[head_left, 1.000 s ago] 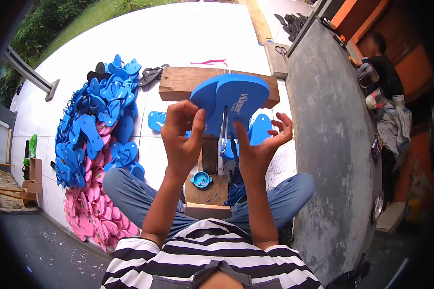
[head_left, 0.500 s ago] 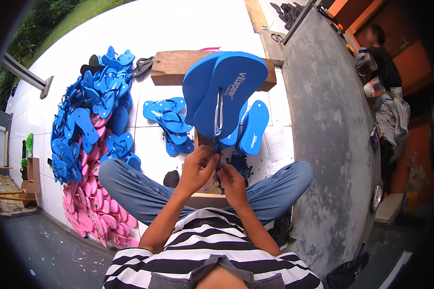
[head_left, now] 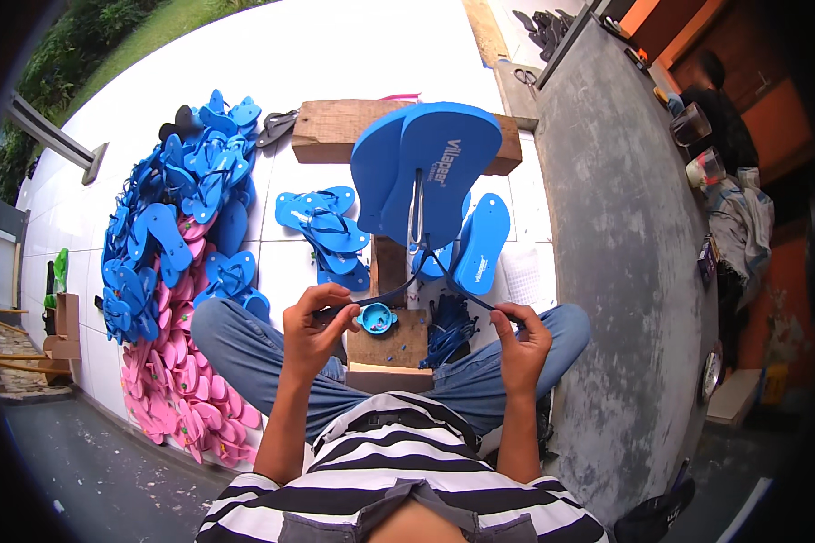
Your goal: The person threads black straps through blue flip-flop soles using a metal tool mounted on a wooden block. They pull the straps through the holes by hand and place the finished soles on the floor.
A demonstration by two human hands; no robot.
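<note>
- Where the white tiled floor point(head_left: 353, 68) spreads out, a heap of blue flip-flops point(head_left: 213, 185) lies to the left, with pink flip-flops point(head_left: 190, 403) at its near end.
- Along the right runs a grey concrete ledge point(head_left: 611, 271); beyond it, at the far right, is another person point(head_left: 720, 118) in dark clothing.
- Grass point(head_left: 177, 32) shows at the far left.
- Between the person's knees is a wooden board point(head_left: 394, 351) bearing a small blue cup point(head_left: 377, 319); a bunch of dark blue straps point(head_left: 453, 330) lies just to its right.
- Two overlapping blue soles point(head_left: 448, 163) stand raised in the middle, in front of a wooden block point(head_left: 330, 131), a narrow metal loop point(head_left: 416, 217) running down their near face.
- The left hand point(head_left: 314, 332) pinches one end of a dark strap point(head_left: 391, 295), thumb against fingers.
- The right hand point(head_left: 522, 348) pinches the other end, so the strap forms an upturned V, its peak by the loop's lower end.
- Half a second ago both hands were close together under the soles; now they are well apart, and the cup is uncovered.
</note>
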